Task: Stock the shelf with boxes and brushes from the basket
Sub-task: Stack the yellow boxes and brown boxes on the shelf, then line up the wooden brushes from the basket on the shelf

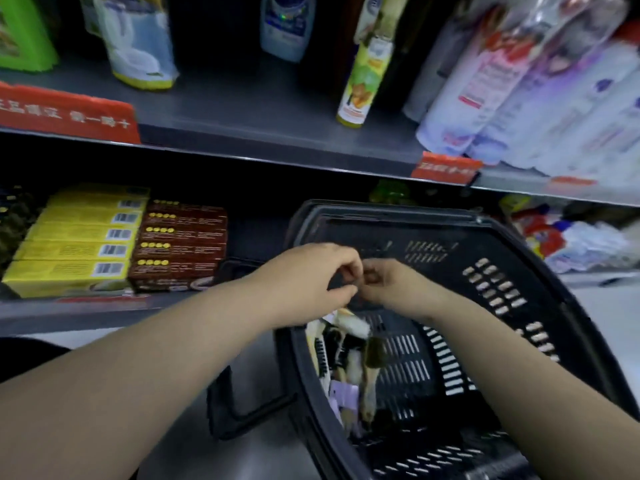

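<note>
The left hand [311,275] and right hand [391,287] are held fingertip to fingertip over the basket [398,216], fingers curled; whether anything is pinched between them cannot be told. Brushes [349,348] lie just below them, and boxes [104,244] are stacked on the shelf [69,313] to their left. Brush picking is judged in hand: one must next be gripped and carried left.

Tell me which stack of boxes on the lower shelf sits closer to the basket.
The dark brown stack with gold dots: it lies right of the yellow stack, between that one and the black basket.
</note>
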The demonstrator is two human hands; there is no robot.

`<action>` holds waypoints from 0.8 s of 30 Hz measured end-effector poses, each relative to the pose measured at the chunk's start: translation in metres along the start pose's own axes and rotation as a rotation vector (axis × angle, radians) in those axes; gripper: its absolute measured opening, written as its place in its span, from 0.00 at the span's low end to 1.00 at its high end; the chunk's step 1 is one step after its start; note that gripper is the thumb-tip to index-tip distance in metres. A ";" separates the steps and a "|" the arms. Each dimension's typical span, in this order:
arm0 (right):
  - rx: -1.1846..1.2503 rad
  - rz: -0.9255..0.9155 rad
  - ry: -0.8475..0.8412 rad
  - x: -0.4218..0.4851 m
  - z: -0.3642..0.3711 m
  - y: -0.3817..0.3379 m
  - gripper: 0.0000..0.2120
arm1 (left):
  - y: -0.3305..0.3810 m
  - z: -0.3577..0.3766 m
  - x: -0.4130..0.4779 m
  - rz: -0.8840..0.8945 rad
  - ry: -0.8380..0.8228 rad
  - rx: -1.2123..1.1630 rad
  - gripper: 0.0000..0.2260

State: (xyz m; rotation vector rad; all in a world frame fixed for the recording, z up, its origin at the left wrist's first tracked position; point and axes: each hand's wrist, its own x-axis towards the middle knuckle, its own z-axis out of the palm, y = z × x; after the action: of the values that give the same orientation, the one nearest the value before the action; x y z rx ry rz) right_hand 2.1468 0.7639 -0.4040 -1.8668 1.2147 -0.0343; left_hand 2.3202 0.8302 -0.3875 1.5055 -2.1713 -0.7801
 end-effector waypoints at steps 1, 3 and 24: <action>0.037 0.039 -0.015 -0.003 0.005 0.014 0.05 | 0.003 0.008 0.004 0.008 -0.045 0.051 0.09; 0.043 0.093 -0.058 0.000 0.017 0.040 0.05 | 0.005 0.020 0.010 0.012 -0.109 0.134 0.10; -0.393 0.308 -0.331 0.074 0.094 0.079 0.16 | -0.015 0.037 0.035 -0.006 -0.075 0.288 0.07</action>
State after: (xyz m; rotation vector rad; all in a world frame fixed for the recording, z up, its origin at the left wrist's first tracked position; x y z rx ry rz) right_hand 2.1707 0.7589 -0.5459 -1.8885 1.3223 0.6995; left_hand 2.2961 0.8015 -0.4258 1.6415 -2.4192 -0.5499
